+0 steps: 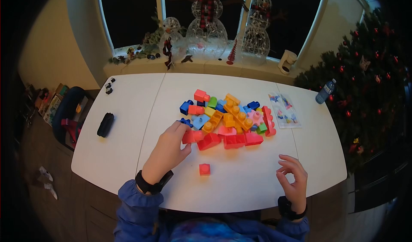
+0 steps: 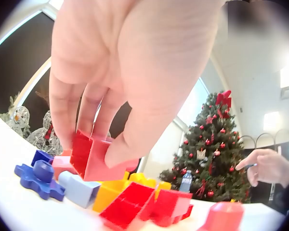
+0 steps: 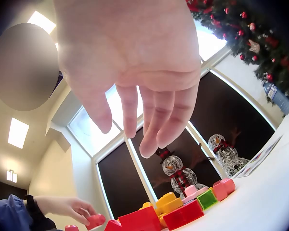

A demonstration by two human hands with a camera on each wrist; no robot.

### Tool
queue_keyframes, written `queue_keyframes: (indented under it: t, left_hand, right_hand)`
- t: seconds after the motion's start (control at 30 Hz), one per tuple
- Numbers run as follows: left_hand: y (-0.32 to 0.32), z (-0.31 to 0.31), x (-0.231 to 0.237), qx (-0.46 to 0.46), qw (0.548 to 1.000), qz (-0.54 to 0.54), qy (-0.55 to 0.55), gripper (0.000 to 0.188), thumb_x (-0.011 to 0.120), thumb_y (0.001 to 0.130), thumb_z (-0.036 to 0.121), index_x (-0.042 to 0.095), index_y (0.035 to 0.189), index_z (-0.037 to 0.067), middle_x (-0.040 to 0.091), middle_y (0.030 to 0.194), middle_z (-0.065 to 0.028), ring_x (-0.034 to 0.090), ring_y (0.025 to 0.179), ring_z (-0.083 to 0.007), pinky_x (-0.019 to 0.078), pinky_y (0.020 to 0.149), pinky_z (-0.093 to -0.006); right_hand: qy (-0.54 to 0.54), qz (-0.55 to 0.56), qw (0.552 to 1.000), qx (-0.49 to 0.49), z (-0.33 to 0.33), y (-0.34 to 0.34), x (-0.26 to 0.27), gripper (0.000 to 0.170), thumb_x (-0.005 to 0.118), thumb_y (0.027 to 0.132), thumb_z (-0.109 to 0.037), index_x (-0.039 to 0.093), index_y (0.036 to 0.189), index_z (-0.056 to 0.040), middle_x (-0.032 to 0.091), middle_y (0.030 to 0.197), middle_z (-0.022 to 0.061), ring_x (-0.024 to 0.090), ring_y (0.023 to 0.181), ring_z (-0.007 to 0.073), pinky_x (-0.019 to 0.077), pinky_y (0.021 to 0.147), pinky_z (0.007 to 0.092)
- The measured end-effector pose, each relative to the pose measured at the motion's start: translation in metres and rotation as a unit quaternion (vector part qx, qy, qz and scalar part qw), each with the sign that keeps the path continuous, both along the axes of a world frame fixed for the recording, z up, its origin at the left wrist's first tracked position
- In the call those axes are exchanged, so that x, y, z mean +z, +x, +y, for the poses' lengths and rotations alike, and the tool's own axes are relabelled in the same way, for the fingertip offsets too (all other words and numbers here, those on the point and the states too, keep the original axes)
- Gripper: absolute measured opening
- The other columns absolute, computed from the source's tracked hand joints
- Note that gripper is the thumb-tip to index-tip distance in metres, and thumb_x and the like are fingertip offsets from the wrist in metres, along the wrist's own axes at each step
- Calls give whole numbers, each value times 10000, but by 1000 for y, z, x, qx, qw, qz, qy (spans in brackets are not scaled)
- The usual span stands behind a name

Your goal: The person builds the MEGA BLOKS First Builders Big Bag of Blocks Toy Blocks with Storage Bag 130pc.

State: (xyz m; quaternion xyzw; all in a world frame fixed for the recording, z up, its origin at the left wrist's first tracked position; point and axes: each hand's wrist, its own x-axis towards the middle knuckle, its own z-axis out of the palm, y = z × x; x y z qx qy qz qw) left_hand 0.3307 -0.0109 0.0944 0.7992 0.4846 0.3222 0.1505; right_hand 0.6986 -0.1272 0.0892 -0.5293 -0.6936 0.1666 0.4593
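Observation:
With thumb and fingertips, my left hand [image 1: 166, 150] pinches a red toy building block [image 1: 193, 136] at the left front of a block pile. The left wrist view shows that block [image 2: 98, 166] tilted, one open hollow side visible, above other blocks. Close by are a blue gear-shaped block [image 2: 41, 179] and a light blue block [image 1: 200, 122]. My right hand [image 1: 294, 177] is held over the table's right side, fingers loosely bent and nothing in them. A small red block [image 1: 204, 169] sits alone in front of the pile.
Orange blocks [image 1: 238, 115] and several other colours crowd the middle of the white table [image 1: 180, 190]. Right of them lies a picture sheet [image 1: 286, 113], with a water bottle [image 1: 326, 91] beyond. A black case [image 1: 105, 125] lies at left. A decorated tree [image 1: 365, 83] stands beside the table.

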Motion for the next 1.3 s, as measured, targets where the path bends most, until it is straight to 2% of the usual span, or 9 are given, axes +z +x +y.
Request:
queue_keyframes:
  t: [0.1,0.27,0.3,0.4,0.57,0.67,0.77,0.97,1.3]
  left_hand:
    - [13,-26,3,-50,995,-84,3,375,797,811,4,637,1151,10,667,1051,-153,682,951,-322,567,861,-373]
    - [37,-57,4,-133,987,-91,-16,426,864,820,88,644,1180,34,684,1100,-152,684,986,-335,573,852,-379]
    - [41,-60,4,-138,985,-101,-31,423,865,823,91,645,1180,36,684,1101,-151,683,988,-336,574,849,-379]
    - [44,-60,1,-158,980,-112,-50,426,865,831,96,644,1191,40,681,1113,-145,679,985,-336,575,837,-382]
    - [41,-56,1,-160,981,-103,-27,466,879,811,120,647,1208,42,675,1135,-142,670,990,-340,567,878,-394]
    - [33,-50,-5,-98,995,-33,-1,478,873,801,144,651,1214,51,674,1140,-141,660,991,-341,556,895,-409]
    - [24,-47,-17,-80,993,70,-51,417,846,804,141,668,1170,51,682,1106,-144,654,991,-348,550,882,-420]
    - [32,-36,-29,-113,990,39,-70,276,807,817,106,673,1047,33,679,996,-154,654,953,-368,547,840,-427]
    - [37,-31,-35,-127,989,30,-70,328,807,845,143,669,1121,32,682,1038,-156,661,960,-372,551,847,-429]
  right_hand:
    - [-1,-15,999,42,8,-22,10,396,796,840,6,698,1221,-39,693,1320,171,746,896,200,580,755,294]
    - [-14,-47,989,139,26,-60,29,495,856,840,-87,667,1296,-56,672,1356,158,740,978,262,602,810,355]
    - [-9,-43,988,151,29,-68,31,482,856,842,-99,674,1286,-53,696,1290,151,733,976,296,604,833,368]
    - [29,-101,975,196,40,-77,22,418,833,859,-87,690,1250,-54,722,1167,131,727,958,304,599,813,353]
    - [-8,-78,981,180,42,-86,25,346,813,869,-89,701,1194,-55,714,1025,109,717,911,296,586,773,363]
    - [-17,-104,981,165,47,-87,21,305,801,872,-95,699,1156,-56,706,1005,104,708,889,295,580,757,370]
    - [-37,-143,974,173,53,-89,10,258,782,876,-108,692,1113,-60,688,980,101,694,874,304,571,747,383]
    - [-46,-207,962,174,65,-101,-9,216,769,879,-154,679,1053,-64,660,946,108,676,868,320,561,742,411]
    - [-55,-240,954,172,72,-105,-20,229,765,884,-209,667,1041,-74,661,993,115,687,891,325,568,755,420]
